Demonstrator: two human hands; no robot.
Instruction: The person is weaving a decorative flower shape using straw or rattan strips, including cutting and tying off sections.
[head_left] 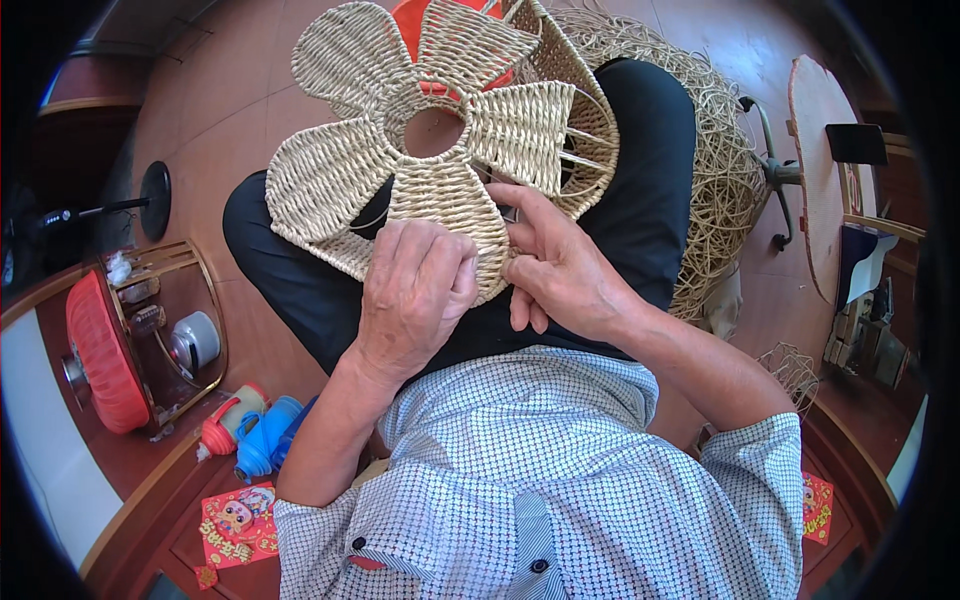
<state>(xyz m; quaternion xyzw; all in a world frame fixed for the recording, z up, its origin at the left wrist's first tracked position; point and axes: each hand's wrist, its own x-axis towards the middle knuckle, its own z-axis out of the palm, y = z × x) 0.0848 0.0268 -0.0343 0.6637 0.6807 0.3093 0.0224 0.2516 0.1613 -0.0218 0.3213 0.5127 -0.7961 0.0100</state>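
Observation:
A large woven straw flower [340, 180] with several broad petals and a round hole in its middle rests over my lap. Its lowest petal [450, 205] points toward me. My left hand [415, 290] is closed in a fist against that petal's lower left edge; whatever its fingers hold is hidden. At the petal's right edge is my right hand [565, 265], with the index finger reaching up along the rim and the other fingers bent around the edge. Behind the flower is a woven basket-like body [590, 120], its side showing some bare rods next to the right petal.
A big heap of loose straw cord [715, 180] lies on the floor at right. Beyond the flower is something orange-red [410, 25]. A round board [815, 180] stands far right. At left are a red-covered round thing [100, 350], a metal pot [195, 340] and a blue bottle [265, 440].

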